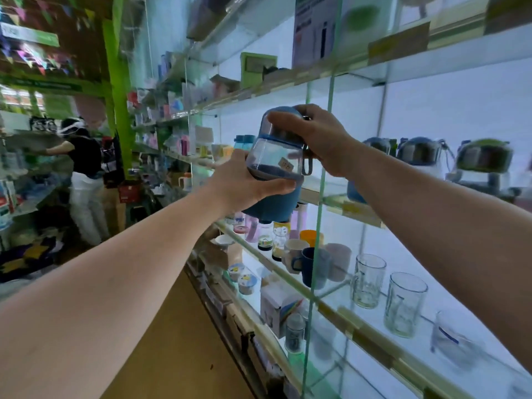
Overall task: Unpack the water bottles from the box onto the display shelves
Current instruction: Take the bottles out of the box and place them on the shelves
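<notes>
Lining the right wall, lit glass shelves [365,335] are holding tumblers [406,305]. Your left hand [244,180] is gripping the blue-sleeved clear bottle [275,168]; your right hand [319,136] is clasping its lid.

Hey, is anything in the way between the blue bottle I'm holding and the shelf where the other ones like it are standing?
Yes. The blue-sleeved clear water bottle, held by your left hand and right hand, is left of an upright glass shelf divider. The matching bottles stand to its right, so go around its front edge.
</notes>
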